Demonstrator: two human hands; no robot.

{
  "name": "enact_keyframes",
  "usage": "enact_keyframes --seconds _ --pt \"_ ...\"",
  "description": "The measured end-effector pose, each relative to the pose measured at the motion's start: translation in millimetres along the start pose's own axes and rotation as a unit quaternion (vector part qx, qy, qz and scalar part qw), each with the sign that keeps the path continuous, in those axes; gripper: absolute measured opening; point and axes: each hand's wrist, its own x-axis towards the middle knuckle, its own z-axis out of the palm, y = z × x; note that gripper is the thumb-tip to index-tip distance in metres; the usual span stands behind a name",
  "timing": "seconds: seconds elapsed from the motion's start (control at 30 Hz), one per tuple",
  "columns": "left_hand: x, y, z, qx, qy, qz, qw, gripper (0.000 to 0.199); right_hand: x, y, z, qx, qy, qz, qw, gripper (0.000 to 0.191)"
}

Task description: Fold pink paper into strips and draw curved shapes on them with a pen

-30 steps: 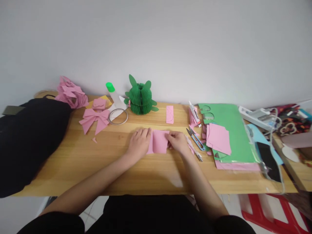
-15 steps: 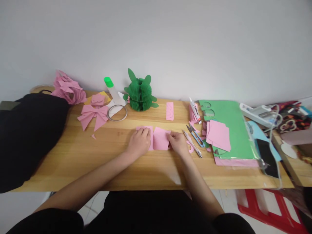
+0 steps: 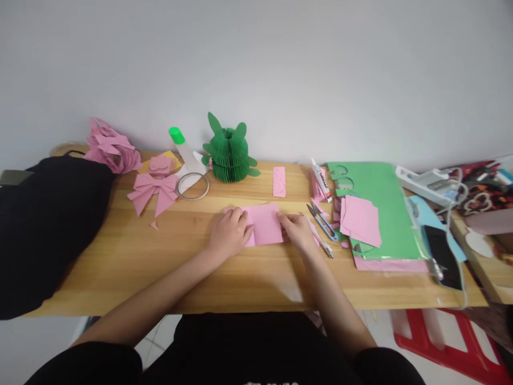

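A creased pink paper sheet point(image 3: 267, 224) lies on the wooden table in front of me. My left hand point(image 3: 229, 231) rests on its left part, fingers bent and close together, pressing it down. At the right edge of the sheet, my right hand point(image 3: 295, 230) pinches the paper between thumb and fingers. Just right of that hand are a white craft knife or pen point(image 3: 324, 244) and blue thread snips point(image 3: 323, 220), with a pink cut-out partly hidden beside them. Above the sheet lies a small pink strip with drawn curves point(image 3: 279, 182).
Behind stand a green paper cactus point(image 3: 230, 155) and a green-capped glue bottle point(image 3: 182, 147). Pink bows point(image 3: 154, 190) and a tape ring point(image 3: 193, 186) lie left, near a black bag point(image 3: 52, 230). Right are green sheets point(image 3: 385, 214), pink squares point(image 3: 360, 219), a glue tube point(image 3: 321, 180) and a phone point(image 3: 442, 256).
The right part of the pink sheet has opened out flatter and wider. My right hand has shifted slightly right with its edge, and my left thumb reaches farther over the paper.
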Motion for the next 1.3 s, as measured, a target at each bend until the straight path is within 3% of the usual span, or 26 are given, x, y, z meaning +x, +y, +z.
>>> enact_keyframes --seconds 0.17,0.43,1.1,1.3 --pt "1 4 2.8 0.005 0.007 -0.008 1.0 0.033 -9 -8 -5 -0.006 -0.037 0.045 0.998 0.034" --pt "-12 2 8.2 0.011 0.027 0.047 0.998 0.033 -5 -1 -2 -0.025 0.02 0.042 0.999 0.027" --pt "-15 1 18.6 0.042 0.122 0.096 0.987 0.035 -12 12 -1 -0.039 0.055 -0.021 0.998 0.03" --pt "-16 1 21.0 0.043 0.132 0.095 0.986 0.034 -14 11 -4 0.002 0.032 -0.006 0.999 0.039"
